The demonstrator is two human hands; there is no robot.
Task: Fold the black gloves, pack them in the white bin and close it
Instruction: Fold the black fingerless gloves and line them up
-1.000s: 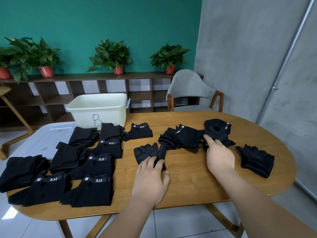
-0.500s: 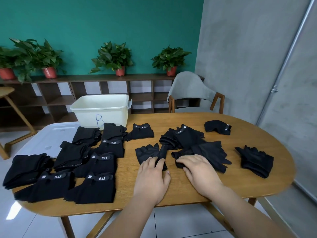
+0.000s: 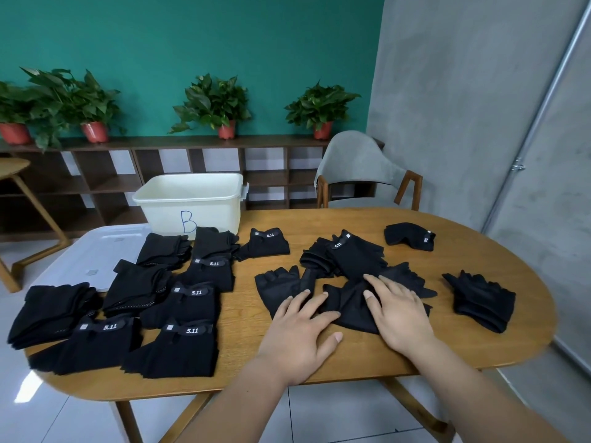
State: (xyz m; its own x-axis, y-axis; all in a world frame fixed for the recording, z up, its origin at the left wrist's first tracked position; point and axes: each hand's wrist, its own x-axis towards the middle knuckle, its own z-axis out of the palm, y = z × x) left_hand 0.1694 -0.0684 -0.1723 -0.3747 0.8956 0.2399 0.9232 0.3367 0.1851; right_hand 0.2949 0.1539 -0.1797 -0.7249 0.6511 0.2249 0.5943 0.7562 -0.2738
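Pressing both my hands, left hand [image 3: 299, 334] and right hand [image 3: 398, 310], spread flat on glove pair [image 3: 350, 303] (slippery fabric); risking misaligned fold if layers are sliding.

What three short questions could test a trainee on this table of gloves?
1. True or false: the white bin is closed.
2. Which letter is written on the bin? A) A B) B C) D
3. Fill in: the left hand and the right hand lie ___ on black gloves.
Key: 1 false; 2 B; 3 flat.
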